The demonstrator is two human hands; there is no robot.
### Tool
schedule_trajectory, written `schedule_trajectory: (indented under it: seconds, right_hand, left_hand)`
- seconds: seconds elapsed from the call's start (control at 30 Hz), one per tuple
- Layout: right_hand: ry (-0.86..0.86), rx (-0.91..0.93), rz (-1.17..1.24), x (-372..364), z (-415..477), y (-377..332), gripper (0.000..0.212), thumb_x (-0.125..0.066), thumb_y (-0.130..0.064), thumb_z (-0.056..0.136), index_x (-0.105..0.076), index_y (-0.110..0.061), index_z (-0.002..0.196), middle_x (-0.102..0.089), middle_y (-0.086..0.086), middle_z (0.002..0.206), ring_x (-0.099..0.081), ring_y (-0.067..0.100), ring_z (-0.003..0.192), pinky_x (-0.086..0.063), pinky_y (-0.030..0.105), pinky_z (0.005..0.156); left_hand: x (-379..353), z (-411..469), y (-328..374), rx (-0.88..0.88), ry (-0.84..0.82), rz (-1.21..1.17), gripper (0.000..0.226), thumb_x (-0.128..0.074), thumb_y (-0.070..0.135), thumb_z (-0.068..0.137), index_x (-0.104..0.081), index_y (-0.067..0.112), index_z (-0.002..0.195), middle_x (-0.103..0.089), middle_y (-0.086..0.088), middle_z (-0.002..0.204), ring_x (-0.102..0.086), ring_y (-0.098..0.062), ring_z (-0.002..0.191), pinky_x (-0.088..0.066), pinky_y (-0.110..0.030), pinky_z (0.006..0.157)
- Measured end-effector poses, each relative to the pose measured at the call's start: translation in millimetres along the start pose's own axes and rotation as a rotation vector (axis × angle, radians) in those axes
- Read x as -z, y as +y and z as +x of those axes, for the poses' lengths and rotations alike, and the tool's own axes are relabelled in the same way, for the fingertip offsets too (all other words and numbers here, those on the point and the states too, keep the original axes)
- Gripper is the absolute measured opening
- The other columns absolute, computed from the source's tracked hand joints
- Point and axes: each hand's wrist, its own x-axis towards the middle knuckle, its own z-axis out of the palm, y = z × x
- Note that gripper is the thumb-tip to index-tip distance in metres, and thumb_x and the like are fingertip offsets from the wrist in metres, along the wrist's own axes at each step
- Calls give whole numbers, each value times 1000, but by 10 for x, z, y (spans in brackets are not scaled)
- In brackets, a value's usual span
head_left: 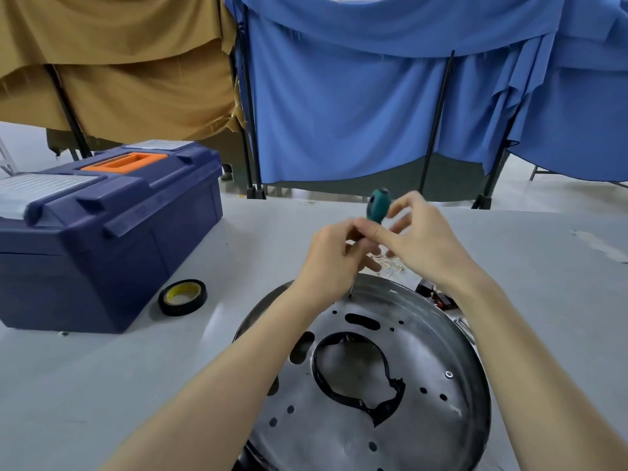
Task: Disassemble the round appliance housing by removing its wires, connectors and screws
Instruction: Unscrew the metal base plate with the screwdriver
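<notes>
Screwdriver (376, 208) tip seats at twelve o'clock on the round housing (424, 355) — left hand (326, 263) pinches shaft, right hand (421, 243) pinches handle; keep shaft square, press down.

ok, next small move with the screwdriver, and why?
Probably twist the screwdriver handle with the right hand while the left hand steadies the shaft: the tip rests on the far edge of the housing. Whether a screw sits there is too small to tell.

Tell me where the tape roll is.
Head view: the tape roll lies flat on the table, left of the housing, close to the toolbox.
</notes>
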Motion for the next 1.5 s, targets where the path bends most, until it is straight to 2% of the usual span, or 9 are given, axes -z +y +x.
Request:
schedule_trajectory:
  seconds: [0.1, 0.3, 0.47, 0.67, 0.8, 0.97, 1.1, 1.33, 1.5]
  right_hand:
    - [90, 86, 59, -32, 36, -27, 54, -79, -54, 69, -57, -17, 101, -62, -2, 89, -63, 14, 80, -51, 26, 67]
    - [108, 155, 127, -124, 62, -98, 42, -86, -44, 65, -66, -13, 87, -68, -3, 75, -64, 12, 71, -50, 21, 64]
    - [164, 185, 228, -149, 46, -110, 45, -88, -28, 66, -60, -13, 98, -69, -6, 71, -63, 4, 61, -47, 11, 61]
    - [139, 231, 178, -169, 30, -115, 34, -83, -17, 75, -56, -3, 88, -71, 3, 80, -68, 19, 71, -54, 27, 67]
    - [125, 244, 156, -155, 35, -117, 32, -82, -17, 76, -56, -2, 89, -71, 3, 80, -67, 16, 71, -48, 18, 62]
    - [83, 253, 176, -161, 25, -133, 29, -81, -12, 76, -56, -2, 89, -72, 1, 79, -68, 14, 68, -55, 24, 65]
    - [63, 246, 176, -154, 31, -128, 26, -79, -10, 77, -57, -4, 90, -72, -1, 80, -69, 14, 72, -57, 35, 74]
    - [-37, 226, 235, -123, 42, -119, 25, -72, 3, 81, -59, -11, 96, -73, -4, 84, -71, 14, 80, -56, 34, 82]
    - [-118, 235, 266, -180, -12, -132, 33, -64, -3, 90, -61, -19, 119, -75, 0, 92, -72, 18, 86, -55, 43, 89]
  left_hand:
    - [58, -24, -49, 84, 39, -147, 9, -56, 13, 98, -62, 7, 98, -68, -9, 83, -73, -28, 71, -59, -41, 73]
    - [25, -43, -63, 67, 31, -168, 8, -57, 13, 97, -64, 11, 93, -66, -14, 79, -72, -33, 72, -59, -48, 78]
    - [21, -42, -68, 118, 55, -208, 18, -58, 17, 97, -62, -1, 98, -66, -14, 77, -71, -36, 72, -56, -53, 81]
    - [50, -54, -62, 148, 9, -173, 25, -46, 13, 102, -61, -7, 97, -68, -15, 84, -71, -31, 76, -56, -44, 81]
    - [79, -70, -54, 164, -31, -214, 25, -37, 7, 104, -59, 1, 94, -66, -13, 83, -67, -18, 69, -58, -23, 70]
    - [110, -60, -83, 165, -12, -222, 20, -42, 4, 102, -61, -2, 100, -68, -8, 76, -70, -16, 70, -59, -33, 77]
    - [122, -54, -67, 176, 4, -251, 17, -46, 2, 100, -62, -1, 97, -69, -9, 75, -71, -18, 71, -60, -28, 72]
    - [120, -55, -37, 221, 104, -291, 11, -65, 1, 89, -66, 5, 79, -72, -9, 67, -73, -22, 65, -58, -27, 60]
    - [86, -53, -75, 239, 191, -254, 23, -73, 3, 82, -57, 10, 67, -69, -7, 60, -71, -23, 60, -59, -45, 67]
